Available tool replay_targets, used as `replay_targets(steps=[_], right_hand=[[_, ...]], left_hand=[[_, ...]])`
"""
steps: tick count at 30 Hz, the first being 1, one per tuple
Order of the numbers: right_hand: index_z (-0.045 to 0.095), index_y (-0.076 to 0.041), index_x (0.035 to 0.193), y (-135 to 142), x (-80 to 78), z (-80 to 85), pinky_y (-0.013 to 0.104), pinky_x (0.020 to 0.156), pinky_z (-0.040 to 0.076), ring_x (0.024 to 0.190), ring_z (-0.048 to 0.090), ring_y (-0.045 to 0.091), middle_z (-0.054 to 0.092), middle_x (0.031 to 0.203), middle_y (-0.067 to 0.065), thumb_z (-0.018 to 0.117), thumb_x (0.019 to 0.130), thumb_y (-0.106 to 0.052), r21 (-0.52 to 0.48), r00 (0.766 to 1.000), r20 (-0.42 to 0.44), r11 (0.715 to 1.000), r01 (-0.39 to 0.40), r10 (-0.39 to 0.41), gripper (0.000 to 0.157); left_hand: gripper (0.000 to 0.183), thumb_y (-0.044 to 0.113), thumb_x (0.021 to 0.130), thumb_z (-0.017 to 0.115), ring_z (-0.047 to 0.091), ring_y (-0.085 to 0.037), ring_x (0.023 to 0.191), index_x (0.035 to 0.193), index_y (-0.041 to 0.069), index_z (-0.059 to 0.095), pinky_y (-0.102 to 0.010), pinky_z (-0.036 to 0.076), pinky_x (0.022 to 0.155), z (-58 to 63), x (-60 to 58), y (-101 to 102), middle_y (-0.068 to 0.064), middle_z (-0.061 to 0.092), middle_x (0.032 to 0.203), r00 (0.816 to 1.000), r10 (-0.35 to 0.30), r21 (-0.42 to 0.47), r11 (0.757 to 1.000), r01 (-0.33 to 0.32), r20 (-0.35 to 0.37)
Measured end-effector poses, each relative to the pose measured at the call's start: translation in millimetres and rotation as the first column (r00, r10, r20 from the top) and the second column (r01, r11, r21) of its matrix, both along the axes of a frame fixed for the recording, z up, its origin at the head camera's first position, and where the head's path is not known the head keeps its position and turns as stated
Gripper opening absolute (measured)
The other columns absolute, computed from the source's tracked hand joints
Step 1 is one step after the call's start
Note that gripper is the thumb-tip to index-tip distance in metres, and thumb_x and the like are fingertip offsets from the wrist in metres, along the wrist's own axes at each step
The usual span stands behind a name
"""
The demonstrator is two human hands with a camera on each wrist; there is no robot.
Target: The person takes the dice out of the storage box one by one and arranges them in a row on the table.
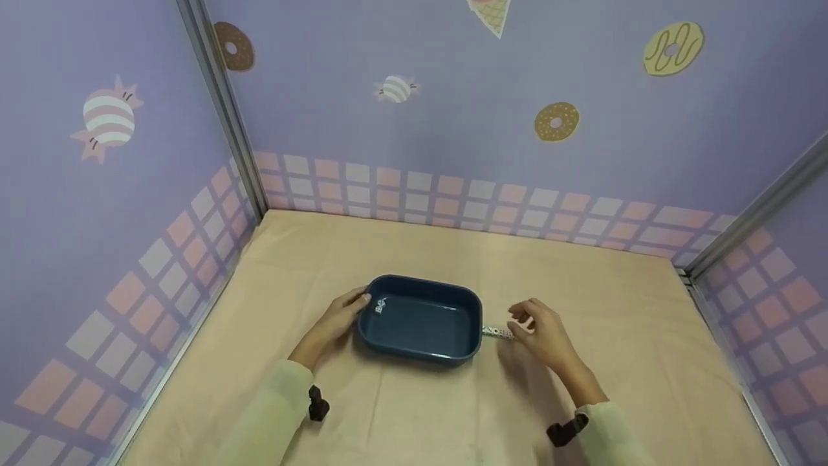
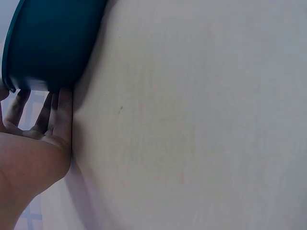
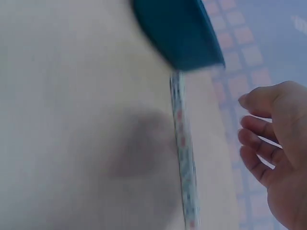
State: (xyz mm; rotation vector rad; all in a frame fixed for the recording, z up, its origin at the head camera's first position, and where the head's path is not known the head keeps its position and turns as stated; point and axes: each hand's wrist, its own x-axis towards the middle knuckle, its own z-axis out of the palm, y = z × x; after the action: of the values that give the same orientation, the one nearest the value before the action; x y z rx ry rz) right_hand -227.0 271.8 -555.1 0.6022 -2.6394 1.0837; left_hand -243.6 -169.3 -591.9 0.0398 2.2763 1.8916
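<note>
A dark blue rectangular baking dish [image 1: 420, 323] with rounded corners stands on the cloth-covered table. My left hand [image 1: 339, 317] grips its left end, thumb at the rim and fingers against the outer wall, as the left wrist view [image 2: 36, 143] also shows. A narrow strip with a small colourful pattern [image 1: 498, 332] lies flat on the cloth, and its far end meets or goes under the dish's right end. My right hand [image 1: 543, 333] hovers beside the dish above this strip, fingers loosely bent and holding nothing. In the right wrist view the strip [image 3: 183, 148] runs long and straight.
A small white mark [image 1: 380, 305] shows inside the dish at its left. The beige tablecloth [image 1: 310, 252] reaches purple panels [image 1: 453, 123] with printed sweets and tiles, joined by metal posts [image 1: 226, 116]. A dark wrist device sits on each sleeve.
</note>
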Motion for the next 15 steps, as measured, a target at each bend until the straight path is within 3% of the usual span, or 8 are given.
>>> replay_targets(steps=[3, 7, 11, 15], right_hand=[[0.073, -0.002, 0.107, -39.6, -7.3, 2.1, 0.052, 0.071, 0.061, 0.089, 0.069, 0.026, 0.070, 0.099, 0.007, 0.081, 0.091, 0.000, -0.108, 0.998, -0.045, 0.993, -0.052, 0.047, 0.019], [0.073, 0.001, 0.108, -90.0, -15.7, -0.6, 0.039, 0.071, 0.060, 0.087, 0.068, 0.023, 0.071, 0.099, 0.007, 0.080, 0.091, 0.000, -0.203, 0.995, -0.050, 0.975, -0.090, 0.081, 0.018], [0.074, 0.000, 0.108, -137.3, -22.6, -6.3, 0.029, 0.074, 0.058, 0.086, 0.068, 0.021, 0.071, 0.099, 0.005, 0.080, 0.093, -0.003, -0.216, 0.995, -0.046, 0.971, -0.099, 0.091, 0.016], [0.075, -0.002, 0.110, -177.5, -26.3, -9.4, 0.035, 0.077, 0.061, 0.089, 0.069, 0.022, 0.072, 0.101, 0.006, 0.079, 0.095, -0.005, -0.199, 0.995, -0.022, 0.975, -0.096, 0.094, 0.016]], left_hand=[[0.055, 0.034, 0.113, 0.052, 0.031, -0.040, 0.156, 0.160, 0.007, 0.046, -0.054, 0.024, 0.129, 0.5, 0.0, 0.1, -0.019, 0.041, 0.166, 1.000, -0.002, 0.012, 1.000, 0.002, 0.009], [0.054, 0.032, 0.113, 0.052, 0.031, -0.040, 0.156, 0.160, 0.006, 0.046, -0.054, 0.024, 0.129, 0.7, 0.3, 2.0, -0.019, 0.042, 0.165, 1.000, 0.003, 0.007, 1.000, -0.003, 0.011], [0.052, 0.032, 0.113, 0.053, 0.033, -0.039, 0.156, 0.159, 0.007, 0.049, -0.054, 0.024, 0.128, -0.4, -0.1, 1.5, -0.018, 0.044, 0.164, 1.000, 0.013, 0.001, 1.000, -0.013, 0.001], [0.053, 0.031, 0.113, 0.054, 0.035, -0.039, 0.155, 0.158, 0.006, 0.049, -0.055, 0.025, 0.128, 1.3, 1.5, 0.8, -0.019, 0.045, 0.163, 1.000, 0.015, 0.024, 1.000, -0.015, 0.000]])
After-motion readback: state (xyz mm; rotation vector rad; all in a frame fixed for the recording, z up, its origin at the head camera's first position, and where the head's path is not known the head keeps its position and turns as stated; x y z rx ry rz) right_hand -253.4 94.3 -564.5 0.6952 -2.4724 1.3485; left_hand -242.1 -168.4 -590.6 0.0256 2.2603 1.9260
